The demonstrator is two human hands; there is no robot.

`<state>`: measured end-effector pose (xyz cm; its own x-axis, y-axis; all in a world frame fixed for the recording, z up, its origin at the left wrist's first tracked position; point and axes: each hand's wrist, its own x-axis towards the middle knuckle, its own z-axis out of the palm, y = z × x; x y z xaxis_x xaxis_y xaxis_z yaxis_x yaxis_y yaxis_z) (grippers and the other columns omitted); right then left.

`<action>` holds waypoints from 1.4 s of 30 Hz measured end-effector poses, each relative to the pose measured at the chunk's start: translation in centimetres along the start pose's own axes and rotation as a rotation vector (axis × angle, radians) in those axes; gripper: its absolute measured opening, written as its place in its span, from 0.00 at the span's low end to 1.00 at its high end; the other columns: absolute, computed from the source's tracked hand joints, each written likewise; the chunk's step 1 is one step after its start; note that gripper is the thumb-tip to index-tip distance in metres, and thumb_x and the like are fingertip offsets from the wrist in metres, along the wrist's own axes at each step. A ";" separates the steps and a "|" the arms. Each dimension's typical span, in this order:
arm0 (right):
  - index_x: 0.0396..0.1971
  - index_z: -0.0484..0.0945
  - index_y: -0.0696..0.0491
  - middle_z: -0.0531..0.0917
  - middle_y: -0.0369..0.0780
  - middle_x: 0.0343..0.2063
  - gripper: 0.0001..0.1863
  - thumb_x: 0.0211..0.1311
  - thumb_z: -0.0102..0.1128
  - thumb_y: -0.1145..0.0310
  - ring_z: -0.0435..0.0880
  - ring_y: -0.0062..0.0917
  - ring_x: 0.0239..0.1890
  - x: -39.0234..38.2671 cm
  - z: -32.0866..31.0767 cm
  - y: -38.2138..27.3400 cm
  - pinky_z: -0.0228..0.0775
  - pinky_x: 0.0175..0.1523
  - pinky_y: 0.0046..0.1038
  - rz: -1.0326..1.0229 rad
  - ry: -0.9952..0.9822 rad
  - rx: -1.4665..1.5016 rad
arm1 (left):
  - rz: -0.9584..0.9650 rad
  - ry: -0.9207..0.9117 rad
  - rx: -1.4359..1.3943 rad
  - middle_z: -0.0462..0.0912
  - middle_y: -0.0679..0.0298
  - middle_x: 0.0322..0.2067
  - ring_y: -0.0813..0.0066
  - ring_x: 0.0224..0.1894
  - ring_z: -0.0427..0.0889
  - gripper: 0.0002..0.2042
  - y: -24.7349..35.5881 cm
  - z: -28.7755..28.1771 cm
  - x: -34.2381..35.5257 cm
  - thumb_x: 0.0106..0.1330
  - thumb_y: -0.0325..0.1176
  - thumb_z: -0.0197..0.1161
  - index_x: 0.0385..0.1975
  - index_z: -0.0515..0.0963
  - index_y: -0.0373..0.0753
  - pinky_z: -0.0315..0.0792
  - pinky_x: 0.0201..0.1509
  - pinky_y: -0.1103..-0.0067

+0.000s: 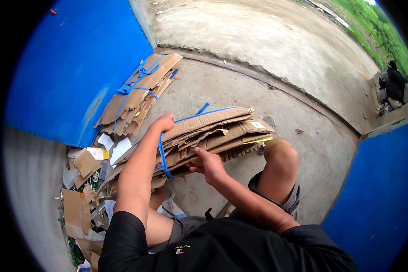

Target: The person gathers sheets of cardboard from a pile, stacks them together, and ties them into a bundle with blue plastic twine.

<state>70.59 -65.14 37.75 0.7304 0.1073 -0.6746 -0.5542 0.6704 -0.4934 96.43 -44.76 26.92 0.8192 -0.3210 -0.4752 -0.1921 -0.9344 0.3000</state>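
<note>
A bundle of flattened cardboard (226, 131) leans in front of my knees, its layers stacked and ragged at the edges. A blue strap (162, 156) crosses its left part and also runs along the far edge. My left hand (164, 123) is closed at the far left edge, where the strap passes; its fingers seem wrapped round the strap, though their undersides are hidden. At the near side, my right hand (209, 167) grips the lower layers, thumb on top and fingers partly hidden below.
Another cardboard bundle (138, 97), tied with blue strap, lies against the blue panel (81, 68) on the left. Scrap cardboard (75, 211), paper and bottles pile up at lower left. A second blue panel (381, 172) stands at right. A raised sill (258, 77) crosses the concrete floor.
</note>
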 end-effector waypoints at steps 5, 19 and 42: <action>0.49 0.78 0.60 0.85 0.45 0.40 0.20 0.66 0.60 0.60 0.88 0.32 0.31 1.5 -1.4 -0.8 0.83 0.30 0.27 0.041 0.015 0.014 | 0.044 -0.101 0.201 0.85 0.47 0.42 0.48 0.47 0.83 0.13 1.0 0.6 1.6 0.56 0.30 0.55 0.38 0.83 0.37 0.75 0.49 0.61; 0.49 0.77 0.57 0.83 0.41 0.39 0.18 0.69 0.60 0.59 0.85 0.27 0.36 1.8 -2.3 -0.9 0.83 0.36 0.26 -0.006 -0.139 0.077 | 0.191 -0.212 -0.438 0.78 0.52 0.58 0.60 0.61 0.75 0.27 12.9 -5.6 -11.5 0.66 0.46 0.62 0.59 0.74 0.35 0.66 0.65 0.69; 0.55 0.72 0.57 0.81 0.52 0.49 0.25 0.57 0.65 0.66 0.81 0.44 0.51 -4.5 -14.2 -12.7 0.73 0.56 0.39 -1.264 0.862 -1.271 | 0.417 0.623 0.204 0.71 0.56 0.60 0.53 0.65 0.67 0.33 14.7 2.7 -20.4 0.50 0.24 0.66 0.61 0.69 0.44 0.65 0.66 0.61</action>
<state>68.62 -84.55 39.24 0.7302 -0.5037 0.4616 -0.1692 -0.7879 -0.5921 75.42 -52.32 38.75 0.7986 -0.5626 0.2138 -0.5971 -0.7851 0.1646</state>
